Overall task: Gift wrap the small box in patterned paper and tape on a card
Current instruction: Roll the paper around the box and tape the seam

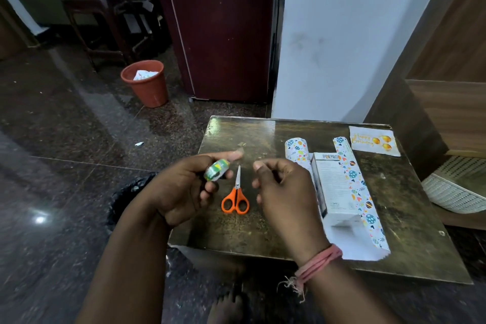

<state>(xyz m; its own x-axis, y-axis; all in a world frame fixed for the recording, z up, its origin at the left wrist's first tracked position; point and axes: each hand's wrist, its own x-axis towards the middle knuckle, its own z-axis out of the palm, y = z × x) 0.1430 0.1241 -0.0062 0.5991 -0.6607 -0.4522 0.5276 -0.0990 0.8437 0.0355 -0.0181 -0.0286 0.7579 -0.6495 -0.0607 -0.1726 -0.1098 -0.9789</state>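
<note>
A roll of tape (217,170) with a green and yellow printed side is gripped in the left hand (184,187), the thumb laid over its top and the fingers (210,187) curled under it. The right hand (284,192) is held just to the right of it, above the worktop (236,229); its fingers are curled inward with the thumb tip raised towards the roll, and whether a strip of tape is pinched there cannot be told. Between and below the two hands, a pair of orange-handled scissors (236,197) lies flat on the worktop, blades closed and pointing to the far side.

The small box (334,187), white with printed text, lies on its side on the right half of the worktop, to the right of the right hand. It rests on a sheet of patterned paper (360,192), whose plain white inner face is turned up at the near end. The right edge of the sheet is folded up beside the box, showing coloured dots and leaves, and the left part is curled into a loose roll at the far end. A birthday card (374,141) with gold balloons lies flat at the far right corner of the worktop, apart from the paper.

On the floor beyond, an orange waste bin (146,84) stands with paper in it. A white woven basket (457,187) sits to the right of the worktop.
</note>
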